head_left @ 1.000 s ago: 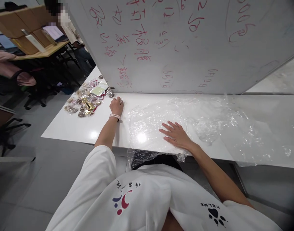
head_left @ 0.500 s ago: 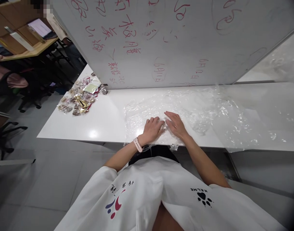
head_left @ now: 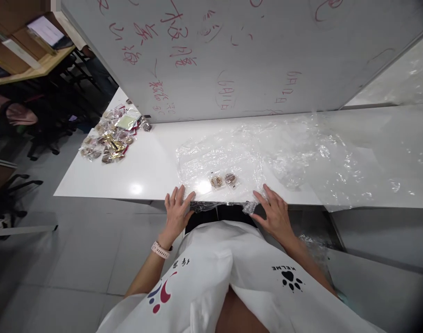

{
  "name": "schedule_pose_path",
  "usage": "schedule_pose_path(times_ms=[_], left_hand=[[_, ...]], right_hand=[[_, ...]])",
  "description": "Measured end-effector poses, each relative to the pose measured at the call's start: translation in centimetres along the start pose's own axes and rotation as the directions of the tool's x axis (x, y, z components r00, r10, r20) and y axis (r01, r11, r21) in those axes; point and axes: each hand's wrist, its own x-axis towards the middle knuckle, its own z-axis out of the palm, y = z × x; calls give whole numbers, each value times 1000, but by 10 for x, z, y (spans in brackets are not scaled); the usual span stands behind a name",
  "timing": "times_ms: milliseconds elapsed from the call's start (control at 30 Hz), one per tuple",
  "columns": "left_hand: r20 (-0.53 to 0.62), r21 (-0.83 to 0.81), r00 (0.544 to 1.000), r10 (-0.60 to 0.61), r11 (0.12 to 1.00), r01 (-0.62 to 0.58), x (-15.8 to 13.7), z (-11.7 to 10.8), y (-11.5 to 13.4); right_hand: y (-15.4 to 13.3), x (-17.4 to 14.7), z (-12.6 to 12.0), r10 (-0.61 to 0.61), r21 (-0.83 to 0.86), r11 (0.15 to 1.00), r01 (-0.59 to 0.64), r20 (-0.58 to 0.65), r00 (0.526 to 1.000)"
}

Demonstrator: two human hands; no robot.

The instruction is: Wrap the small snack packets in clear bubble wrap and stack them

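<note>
Two small clear packets [head_left: 216, 181] lie side by side near the table's front edge, each with something round and brown inside. Under them spreads a sheet of clear plastic film [head_left: 200, 159], part of which hangs over the edge. My left hand [head_left: 176, 210] is at the table edge by the film's left side, fingers spread. At the film's right side, close to a crumpled hanging corner, my right hand [head_left: 274, 210] has its fingers apart. Neither hand touches the packets; whether a thumb touches the film is hard to see.
A pile of small wrapped items [head_left: 109, 138] sits on the left of the white table [head_left: 156, 178]. A whiteboard [head_left: 204, 60] with red writing stands along the back. More clear film [head_left: 346, 169] stretches to the right. A person's arm shows at upper left.
Both hands have pulled back from the middle of the film and moved apart to the front edge. The two packets they covered are now in sight. The view has shifted slightly.
</note>
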Motion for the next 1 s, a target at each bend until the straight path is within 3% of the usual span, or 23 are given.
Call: schedule_pose_path(times_ms=[100,200,300,433,467,533,600,633,700,733,767,833,933,1000], left_hand=[[-134,-169,990,-49,985,26,7,-3,-6],[-94,-456,985,-148,886,89,29,-21,-4],[-25,-612,949,-316,755,235,56,-39,-3],[97,-540,874,-475,713,447,88,-47,-11],[73,-483,857,-511,733,478,93,-46,-12],[-139,-361,824,-550,803,475,96,-41,-7],[-405,-273,802,-440,895,353,89,-33,9],[-457,-256,825,-331,938,234,83,-26,21],[-373,-294,927,-19,951,-99,70,-11,49],[-284,-334,945,161,907,-255,65,-2,62],[-198,-366,933,301,860,-355,61,7,73],[-62,-369,908,414,836,-407,61,23,87],[73,-273,943,323,916,-293,73,35,81],[145,-251,951,273,940,-231,85,35,67]], right_hand=[[-1,14,-2,-58,66,996,59,-25,998],[-6,45,-14,-22,245,969,39,-70,997],[-8,82,-23,139,365,925,-109,-57,989],[5,130,-13,387,375,856,-356,-7,922],[10,140,-7,436,311,856,-412,-8,900],[20,154,6,506,148,854,-498,-18,862],[26,160,18,527,41,850,-525,-30,850],[29,161,23,526,22,850,-526,-35,849],[31,161,29,526,4,850,-527,-50,849],[30,160,30,534,-7,845,-535,-48,844],[29,159,29,543,-23,838,-545,-43,838],[24,155,25,525,-66,846,-530,-75,848],[11,146,14,342,-107,922,-371,-218,914],[4,138,9,147,-75,984,-164,-201,969]])
